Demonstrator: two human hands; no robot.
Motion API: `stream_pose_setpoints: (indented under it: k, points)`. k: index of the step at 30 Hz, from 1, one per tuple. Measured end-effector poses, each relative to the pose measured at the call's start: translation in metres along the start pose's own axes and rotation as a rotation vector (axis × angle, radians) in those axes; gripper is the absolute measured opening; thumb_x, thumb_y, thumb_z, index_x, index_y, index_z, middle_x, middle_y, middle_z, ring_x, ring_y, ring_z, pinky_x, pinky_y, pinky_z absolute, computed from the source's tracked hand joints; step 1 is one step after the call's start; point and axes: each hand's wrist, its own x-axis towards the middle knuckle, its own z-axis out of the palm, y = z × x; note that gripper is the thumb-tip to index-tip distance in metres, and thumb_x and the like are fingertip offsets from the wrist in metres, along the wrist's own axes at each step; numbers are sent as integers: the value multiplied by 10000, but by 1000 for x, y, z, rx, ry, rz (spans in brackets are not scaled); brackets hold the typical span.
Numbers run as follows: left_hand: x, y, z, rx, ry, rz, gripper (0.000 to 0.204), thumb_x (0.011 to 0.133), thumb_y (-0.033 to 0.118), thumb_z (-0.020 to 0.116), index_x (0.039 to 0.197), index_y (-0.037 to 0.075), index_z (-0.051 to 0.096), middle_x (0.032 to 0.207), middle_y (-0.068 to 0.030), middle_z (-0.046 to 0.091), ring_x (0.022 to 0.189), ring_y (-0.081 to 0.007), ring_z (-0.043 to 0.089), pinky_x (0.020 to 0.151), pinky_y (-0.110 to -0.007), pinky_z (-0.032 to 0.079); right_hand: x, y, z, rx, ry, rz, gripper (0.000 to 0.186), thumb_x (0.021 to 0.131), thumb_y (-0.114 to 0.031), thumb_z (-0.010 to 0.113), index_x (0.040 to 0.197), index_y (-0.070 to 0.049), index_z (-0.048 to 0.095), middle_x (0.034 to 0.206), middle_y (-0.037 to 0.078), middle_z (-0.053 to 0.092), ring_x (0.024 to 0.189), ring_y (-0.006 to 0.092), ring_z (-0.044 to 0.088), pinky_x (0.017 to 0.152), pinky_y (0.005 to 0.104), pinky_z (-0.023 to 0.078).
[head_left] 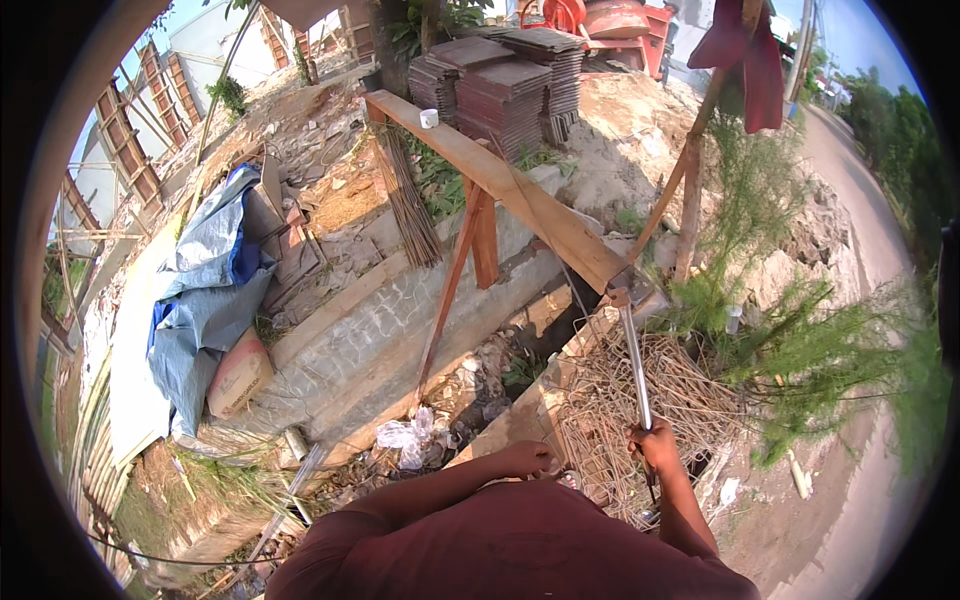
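My right hand [655, 447] is wrapped round the lower end of a long silver metal bar [636, 365]. The bar's far end meets a metal fitting [620, 288] at the near end of a raised wooden beam [480, 165]. A thin dark rod [540, 230] lies slantwise over the beam near that fitting. In front of my chest, my left hand [527, 460] has its fingers curled in; what they hold, if anything, is too small to make out. Below and beyond my hands lies a heap of thin bent metal pieces [650, 390].
A wooden leg [452, 290] props the beam over a rubble-filled ditch. Stacked brown tiles [505, 90] stand behind it, with a small white cup [429, 118] on the beam. A blue-grey tarp [210, 290] lies left. Green feathery branches [800, 350] and a road [870, 230] are right.
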Motion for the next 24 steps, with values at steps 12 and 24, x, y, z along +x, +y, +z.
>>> stream_pose_setpoints:
  k: [12, 24]
  points:
    - [92, 53, -3, -101, 110, -129, 432, 895, 344, 551, 1193, 32, 533, 992, -91, 632, 858, -186, 627, 671, -322, 513, -33, -83, -165, -1134, 381, -154, 293, 721, -255, 710, 797, -27, 542, 708, 204, 609, 708, 403, 596, 615, 461, 453]
    - [258, 168, -91, -343, 483, -59, 391, 948, 352, 474, 1176, 34, 486, 1036, -108, 607, 884, -222, 614, 672, -396, 519, -111, -22, -207, -1105, 451, -94, 310, 674, -194, 744, 754, -20, 501, 591, 199, 530, 549, 395, 518, 513, 436, 404]
